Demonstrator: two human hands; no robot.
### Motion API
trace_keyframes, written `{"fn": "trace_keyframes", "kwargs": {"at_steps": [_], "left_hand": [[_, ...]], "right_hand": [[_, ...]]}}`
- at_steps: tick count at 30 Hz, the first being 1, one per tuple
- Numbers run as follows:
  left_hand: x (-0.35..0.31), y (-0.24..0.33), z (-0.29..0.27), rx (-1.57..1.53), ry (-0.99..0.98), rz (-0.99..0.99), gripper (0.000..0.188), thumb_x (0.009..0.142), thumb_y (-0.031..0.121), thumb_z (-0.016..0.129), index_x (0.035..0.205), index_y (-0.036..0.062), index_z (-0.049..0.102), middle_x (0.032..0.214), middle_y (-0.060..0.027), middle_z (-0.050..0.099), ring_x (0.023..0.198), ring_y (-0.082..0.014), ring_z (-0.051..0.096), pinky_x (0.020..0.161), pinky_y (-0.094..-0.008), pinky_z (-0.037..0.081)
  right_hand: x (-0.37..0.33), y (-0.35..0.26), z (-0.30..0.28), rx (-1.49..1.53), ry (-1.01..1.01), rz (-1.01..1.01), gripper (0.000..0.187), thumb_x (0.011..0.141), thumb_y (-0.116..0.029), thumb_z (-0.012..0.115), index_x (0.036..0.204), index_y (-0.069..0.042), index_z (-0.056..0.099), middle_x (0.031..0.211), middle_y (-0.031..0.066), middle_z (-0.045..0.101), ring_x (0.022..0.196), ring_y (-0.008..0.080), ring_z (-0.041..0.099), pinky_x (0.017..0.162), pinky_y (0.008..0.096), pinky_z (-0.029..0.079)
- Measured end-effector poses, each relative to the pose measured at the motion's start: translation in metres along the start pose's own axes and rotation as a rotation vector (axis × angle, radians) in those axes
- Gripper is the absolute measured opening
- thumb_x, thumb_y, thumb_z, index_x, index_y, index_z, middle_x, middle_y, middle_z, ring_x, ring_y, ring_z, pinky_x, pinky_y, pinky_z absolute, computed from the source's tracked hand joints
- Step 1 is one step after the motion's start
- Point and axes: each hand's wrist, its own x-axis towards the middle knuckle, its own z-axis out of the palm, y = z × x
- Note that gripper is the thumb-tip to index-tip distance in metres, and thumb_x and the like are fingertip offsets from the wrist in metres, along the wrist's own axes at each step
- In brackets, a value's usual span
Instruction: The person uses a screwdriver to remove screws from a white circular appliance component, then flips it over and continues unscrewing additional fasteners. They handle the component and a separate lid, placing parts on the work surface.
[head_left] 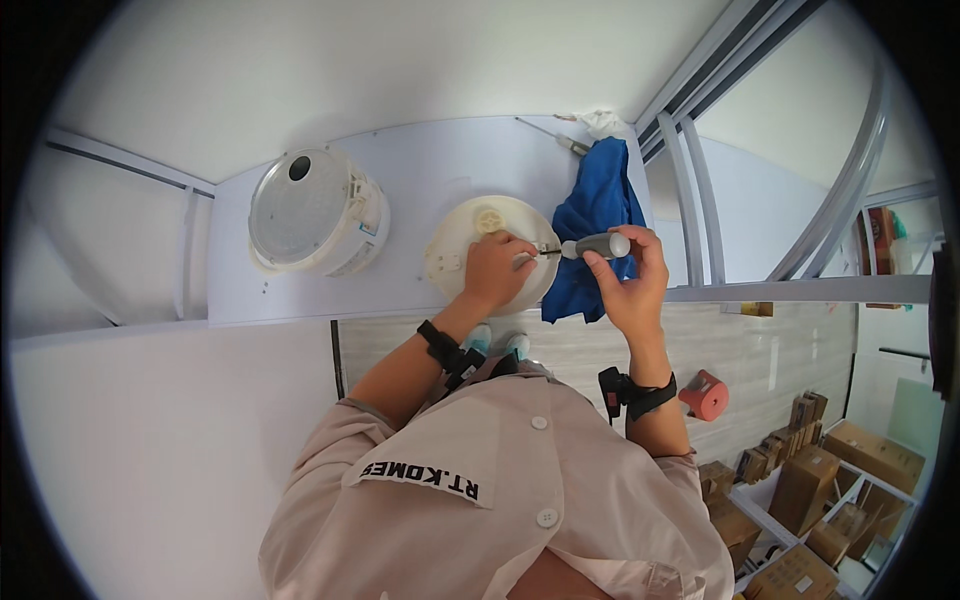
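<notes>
Mid-job by the look of it, driver on the part, nothing closed up.

Right hand (640, 278), right of center frame: thumb and fingers gripping the grey handle of a screwdriver (598, 246). Shaft points left, tip at or just beside a small fitting (541, 247) on the right side of the white disc (528, 288). Can't tell if the tip is seated in a screw.

Left hand (492, 270): lying over the disc at center frame, fingers bunched near the fitting. Probably steadying it; can't tell if it's pinching a small part.

Disc lies on the worktop (430, 150), near its lower edge in the frame. A round yellowish piece (489, 221) sits at the disc's upper part, a small white bracket (449, 262) at its left.

Done: disc is apart from the white tub (372, 222) at left of frame, driver is at the fitting. Left, my read: finish this fastening. In or out, can't tell. Whether disc and tub belong together, also can't tell.

Blue cloth (600, 185) right of the disc. Second screwdriver (572, 144) lies loose above it, upper right of the worktop, out of use.
</notes>
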Motion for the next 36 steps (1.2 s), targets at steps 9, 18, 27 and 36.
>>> {"fn": "trace_keyframes", "kwargs": {"at_steps": [9, 18, 27, 36], "left_hand": [[0.002, -0.008, -0.001, -0.016, -0.065, 0.033, 0.012, 0.088, 0.03, 0.084, 0.097, 0.0225, 0.086, 0.102, 0.0002, 0.075, 0.106, -0.0274, 0.069, 0.092, -0.0461, 0.046], [0.001, -0.022, 0.002, -0.154, -0.051, 0.09, 0.013, 0.086, 0.028, 0.086, 0.097, 0.022, 0.086, 0.1, 0.0018, 0.077, 0.105, -0.026, 0.07, 0.092, -0.046, 0.046], [0.0, -0.015, -0.005, -0.124, -0.093, 0.077, 0.015, 0.088, 0.029, 0.085, 0.1, 0.0208, 0.087, 0.102, 0.0028, 0.077, 0.106, -0.0233, 0.069, 0.094, -0.0452, 0.046], [0.0, -0.017, -0.004, -0.101, -0.117, 0.04, 0.016, 0.086, 0.032, 0.084, 0.099, 0.0232, 0.088, 0.104, 0.0048, 0.076, 0.111, -0.022, 0.067, 0.097, -0.0456, 0.044]], "right_hand": [[-0.002, -0.005, 0.005, 0.052, 0.023, 0.026, 0.046, 0.087, -0.005, 0.093, 0.123, -0.003, 0.065, 0.116, 0.0126, 0.07, 0.103, 0.0233, 0.073, 0.091, 0.0349, 0.059], [-0.003, -0.005, 0.012, 0.035, 0.006, -0.008, 0.049, 0.085, -0.003, 0.093, 0.124, -0.003, 0.065, 0.116, 0.0121, 0.069, 0.104, 0.0224, 0.071, 0.092, 0.035, 0.058], [-0.01, 0.001, 0.009, 0.035, -0.028, -0.006, 0.051, 0.09, -0.004, 0.092, 0.129, -0.002, 0.06, 0.123, 0.0121, 0.067, 0.112, 0.0229, 0.069, 0.102, 0.0362, 0.056], [-0.007, 0.002, 0.01, 0.012, -0.05, 0.023, 0.056, 0.092, -0.007, 0.093, 0.136, -0.002, 0.059, 0.124, 0.0115, 0.069, 0.113, 0.0205, 0.068, 0.103, 0.0348, 0.053]]}}
